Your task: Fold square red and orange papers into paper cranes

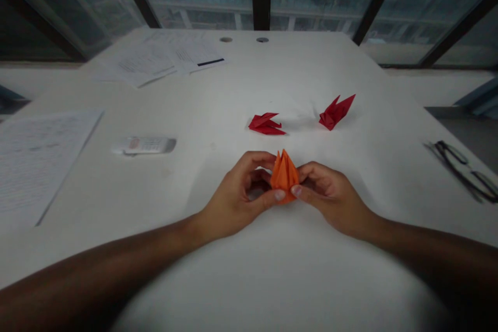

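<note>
An orange origami piece (285, 172), folded from paper with pointed tips upward, stands between my two hands over the white table. My left hand (243, 192) grips its left side, thumb at the lower front and fingers behind. My right hand (330, 194) holds the right side, its thumb pressed on the lower front edge. The far fingertips of both hands are partly hidden by the paper. Just beyond lies a red origami piece (266, 124) with pointed flaps. Farther right sits a second red origami piece (336, 112), one broad flap rising to the upper right.
On the white table (249, 280), a white packet-like object (143, 145) lies to the left. Printed sheets (35, 161) are at the far left, with more papers (163, 57) at the back left. Black-framed glasses (465, 168) rest near the right edge. Windows stand behind.
</note>
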{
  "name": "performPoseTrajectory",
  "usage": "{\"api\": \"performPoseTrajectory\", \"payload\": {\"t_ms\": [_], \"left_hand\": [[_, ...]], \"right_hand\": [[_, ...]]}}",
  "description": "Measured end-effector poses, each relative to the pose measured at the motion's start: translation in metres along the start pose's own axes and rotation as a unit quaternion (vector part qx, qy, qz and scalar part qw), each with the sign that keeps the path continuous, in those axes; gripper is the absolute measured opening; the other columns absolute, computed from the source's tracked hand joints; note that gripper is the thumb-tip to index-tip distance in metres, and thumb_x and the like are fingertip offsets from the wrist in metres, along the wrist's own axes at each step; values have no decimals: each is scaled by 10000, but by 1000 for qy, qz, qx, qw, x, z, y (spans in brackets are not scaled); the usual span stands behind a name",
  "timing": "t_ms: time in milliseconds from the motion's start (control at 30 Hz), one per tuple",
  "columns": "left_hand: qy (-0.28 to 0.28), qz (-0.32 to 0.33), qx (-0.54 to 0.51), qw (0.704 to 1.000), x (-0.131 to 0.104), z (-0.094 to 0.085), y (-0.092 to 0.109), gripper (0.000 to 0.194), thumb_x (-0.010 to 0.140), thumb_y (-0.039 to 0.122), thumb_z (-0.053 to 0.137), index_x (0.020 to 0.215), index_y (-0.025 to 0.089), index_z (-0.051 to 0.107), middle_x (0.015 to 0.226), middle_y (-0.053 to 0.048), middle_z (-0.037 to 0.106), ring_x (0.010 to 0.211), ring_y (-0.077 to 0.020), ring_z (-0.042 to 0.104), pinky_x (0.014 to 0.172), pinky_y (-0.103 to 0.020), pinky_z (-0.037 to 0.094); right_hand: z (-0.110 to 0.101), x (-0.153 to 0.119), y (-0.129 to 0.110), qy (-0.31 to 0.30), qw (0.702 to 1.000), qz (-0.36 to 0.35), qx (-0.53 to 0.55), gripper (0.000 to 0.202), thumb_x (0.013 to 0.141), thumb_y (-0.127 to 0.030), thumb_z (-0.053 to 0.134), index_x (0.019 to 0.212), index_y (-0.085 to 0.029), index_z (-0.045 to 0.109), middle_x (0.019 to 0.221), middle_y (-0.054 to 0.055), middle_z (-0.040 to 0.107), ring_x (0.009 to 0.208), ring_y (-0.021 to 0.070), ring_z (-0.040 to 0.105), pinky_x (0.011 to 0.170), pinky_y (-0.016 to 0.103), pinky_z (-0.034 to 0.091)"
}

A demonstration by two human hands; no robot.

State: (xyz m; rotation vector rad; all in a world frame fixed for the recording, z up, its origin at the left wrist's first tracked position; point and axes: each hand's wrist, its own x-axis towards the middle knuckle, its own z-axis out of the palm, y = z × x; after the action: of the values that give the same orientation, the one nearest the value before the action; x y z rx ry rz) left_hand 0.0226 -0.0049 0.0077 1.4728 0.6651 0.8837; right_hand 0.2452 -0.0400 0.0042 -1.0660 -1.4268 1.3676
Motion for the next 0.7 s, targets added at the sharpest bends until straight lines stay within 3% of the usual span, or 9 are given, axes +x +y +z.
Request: {"api": "performPoseTrajectory", "payload": {"t_ms": [100,200,300,433,567,700], "left_hand": [[-9,-21,-49,999,4,-1,5,374,906,235,770,1201,215,542,1066,-31,682,847,-122,692,765,-270,592],[-20,-38,-76,996,6,-1,6,347,902,215,773,1163,201,544,896,11,694,753,-103,672,687,-231,562],[-11,-30,-50,998,6,-1,4,322,907,224,770,1149,191,561,927,-8,726,823,-126,699,767,-268,575],[14,-9,39,999,4,-3,-1,268,945,253,728,1167,186,594,1039,-52,749,938,-169,728,866,-326,581],[21,44,123,991,3,-5,0,188,940,226,719,1116,196,661,1032,-53,742,942,-173,718,857,-321,577],[-8,110,167,980,2,-6,3,153,918,184,732,1067,194,700,1028,-71,746,925,-181,710,845,-336,583]], "right_hand": [[-1,4,1,23,995,31,89,229,883,-275,802,1057,-258,654,844,-42,726,778,114,694,751,242,555],[-1,6,0,44,993,39,106,189,863,-261,822,972,-234,670,822,-40,724,734,90,680,704,205,540],[0,6,0,39,992,28,113,183,858,-254,829,973,-241,687,894,-29,738,810,100,699,761,216,560],[-1,4,1,21,998,5,64,254,888,-268,803,1124,-275,708,1004,-3,760,926,146,720,874,300,579],[-3,1,1,39,987,-101,-117,86,913,-260,770,998,-257,757,974,25,758,898,175,706,828,338,574],[-4,-1,-3,64,928,-282,-235,153,912,-139,736,1003,-258,767,931,44,769,869,200,702,764,372,581]]}}
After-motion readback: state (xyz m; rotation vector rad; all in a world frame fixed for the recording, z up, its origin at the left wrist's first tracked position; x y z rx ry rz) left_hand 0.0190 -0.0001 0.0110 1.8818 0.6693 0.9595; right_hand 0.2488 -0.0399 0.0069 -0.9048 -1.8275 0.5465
